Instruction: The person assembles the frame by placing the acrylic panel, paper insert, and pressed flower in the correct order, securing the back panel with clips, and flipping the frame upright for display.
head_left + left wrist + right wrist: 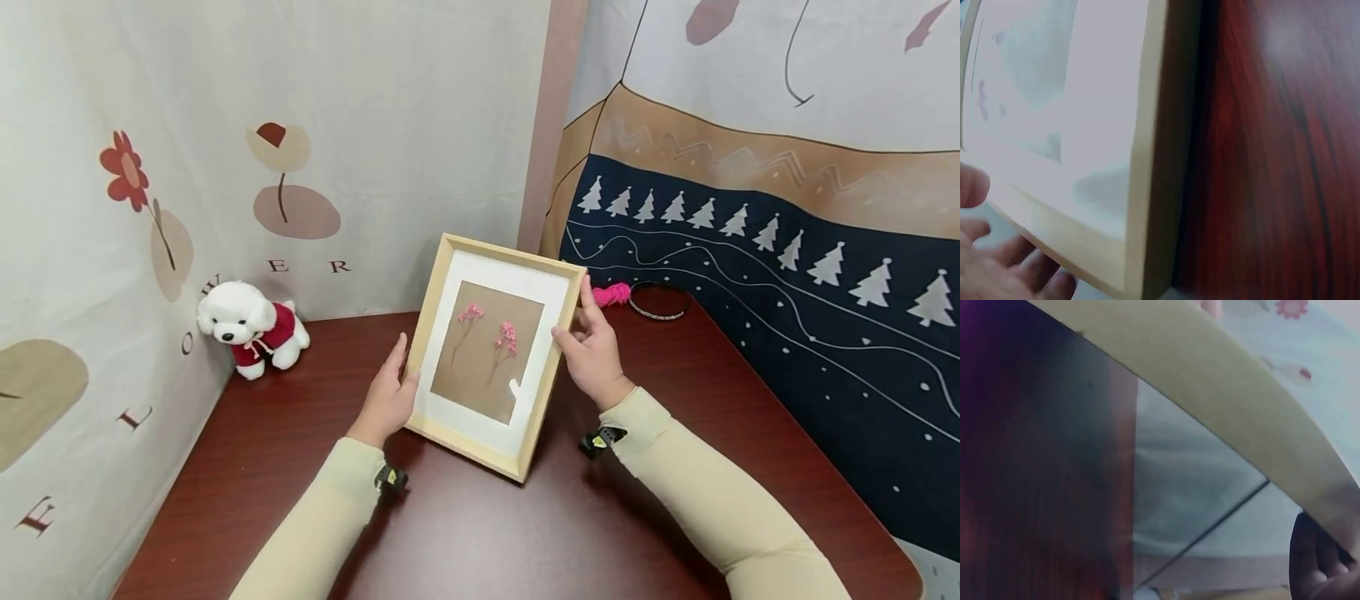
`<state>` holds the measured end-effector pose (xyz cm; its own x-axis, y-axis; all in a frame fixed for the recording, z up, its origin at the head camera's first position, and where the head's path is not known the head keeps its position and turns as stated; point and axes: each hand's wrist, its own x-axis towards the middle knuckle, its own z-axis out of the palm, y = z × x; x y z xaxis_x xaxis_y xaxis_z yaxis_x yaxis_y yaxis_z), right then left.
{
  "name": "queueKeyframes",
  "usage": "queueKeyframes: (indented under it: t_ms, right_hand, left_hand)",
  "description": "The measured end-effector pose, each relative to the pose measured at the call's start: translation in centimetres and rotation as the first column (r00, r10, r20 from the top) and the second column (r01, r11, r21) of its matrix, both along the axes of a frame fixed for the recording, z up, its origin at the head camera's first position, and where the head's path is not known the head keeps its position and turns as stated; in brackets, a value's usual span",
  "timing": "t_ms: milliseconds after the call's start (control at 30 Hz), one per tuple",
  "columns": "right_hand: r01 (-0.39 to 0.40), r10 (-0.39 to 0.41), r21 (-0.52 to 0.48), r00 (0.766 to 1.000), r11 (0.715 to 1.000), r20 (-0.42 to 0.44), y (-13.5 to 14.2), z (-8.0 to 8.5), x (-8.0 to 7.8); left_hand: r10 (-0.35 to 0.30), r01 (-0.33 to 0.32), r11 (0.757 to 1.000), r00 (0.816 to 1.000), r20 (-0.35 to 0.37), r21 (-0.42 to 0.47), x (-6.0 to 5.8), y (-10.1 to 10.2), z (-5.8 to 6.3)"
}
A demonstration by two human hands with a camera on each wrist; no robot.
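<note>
A picture frame in light wood, with a white mat and pink flowers on a brown ground, stands tilted over the table. My left hand holds its left side, and the thumb lies toward the front. In the left wrist view, fingers reach behind the frame's edge. My right hand grips the upper right side between the thumb in front and fingers behind. The right wrist view shows the frame's wooden side close up, with part of the right hand behind it.
On the dark red table, a white plush dog in a red outfit sits at the back left. Bright pink yarn and a thin dark hoop lie at the back right. Printed cloths hang behind.
</note>
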<state>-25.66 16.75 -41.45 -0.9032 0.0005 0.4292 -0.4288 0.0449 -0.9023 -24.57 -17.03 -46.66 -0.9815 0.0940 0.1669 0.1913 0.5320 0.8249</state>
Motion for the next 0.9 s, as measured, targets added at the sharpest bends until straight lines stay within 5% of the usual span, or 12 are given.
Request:
queueKeyframes:
  t_ms: [633, 900]
  right_hand:
    - [-0.065, 0.054, 0.113, 0.994, 0.991, 0.099, -0.3, 0.2, -5.6]
    - [-0.087, 0.067, 0.171, 0.991, 0.981, 0.119, -0.9, 2.1, -5.2]
  left_hand:
    - [-0.051, 0.055, 0.997, 0.997, 0.061, -0.055, 1.3, -1.6, -0.8]
    - [-0.053, 0.055, 0.995, 0.998, 0.036, -0.081, 1.6, -1.8, -0.7]
